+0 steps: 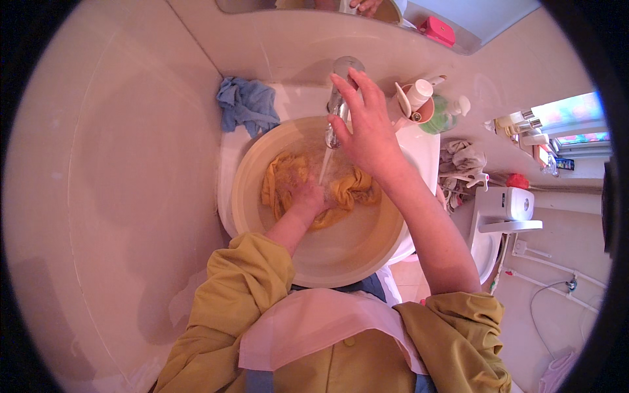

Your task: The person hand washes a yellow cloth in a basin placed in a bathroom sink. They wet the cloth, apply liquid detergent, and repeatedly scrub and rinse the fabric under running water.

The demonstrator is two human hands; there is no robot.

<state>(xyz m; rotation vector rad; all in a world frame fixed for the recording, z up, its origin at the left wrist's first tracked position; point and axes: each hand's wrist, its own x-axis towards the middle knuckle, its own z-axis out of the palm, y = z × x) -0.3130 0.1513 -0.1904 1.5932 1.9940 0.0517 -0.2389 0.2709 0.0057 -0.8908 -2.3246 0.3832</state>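
Observation:
A round beige plastic basin [314, 272] stands in the white washbasin [295, 100]. In its water lies a soaked yellow cloth [351, 189]. My left hand [307, 196] is down in the water on the cloth, its fingers blurred by water, so their grip cannot be made out. A stream runs from the chrome faucet [336, 110] beside that hand's knuckles. Over the faucet is my right hand [366, 120], its fingers spread and no object in it. The fingertips are by the faucet's top; whether they touch it is unclear.
A crumpled blue cloth [248, 104] lies on the back left ledge. At the back right are a cup [426, 114] holding toiletries and a green pump bottle [438, 115]. A tiled wall [142, 147] borders the left, and a toilet [486, 250] stands to the right.

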